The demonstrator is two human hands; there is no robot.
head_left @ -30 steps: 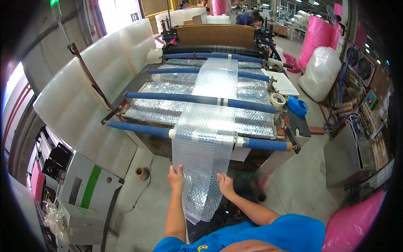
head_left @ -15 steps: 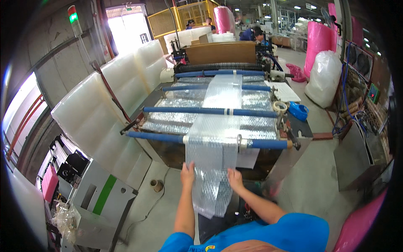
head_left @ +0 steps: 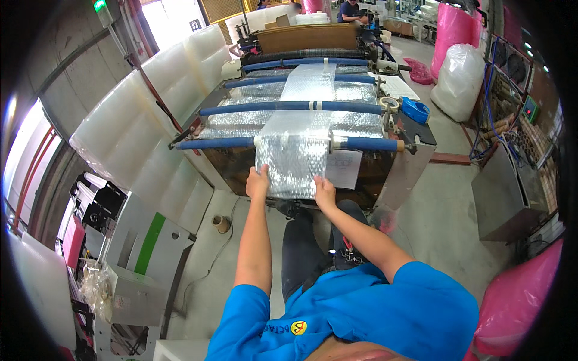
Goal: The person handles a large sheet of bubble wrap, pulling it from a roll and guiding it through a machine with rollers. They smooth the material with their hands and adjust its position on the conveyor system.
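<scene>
Item: bubble-wrap strip (head_left: 293,161), hanging off the blue roller (head_left: 223,143); my left hand (head_left: 257,182) and right hand (head_left: 324,192) pinch its lower corners in their fingers, keeping it taut.

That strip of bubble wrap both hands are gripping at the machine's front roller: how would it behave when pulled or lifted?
Probably floppy: the bubble wrap strip drapes over the blue roller and hangs limp between the left hand and right hand. Likely very light, being thin, see-through film. It may skew if pulled unevenly, since it looks held only at its lower corners.
</scene>
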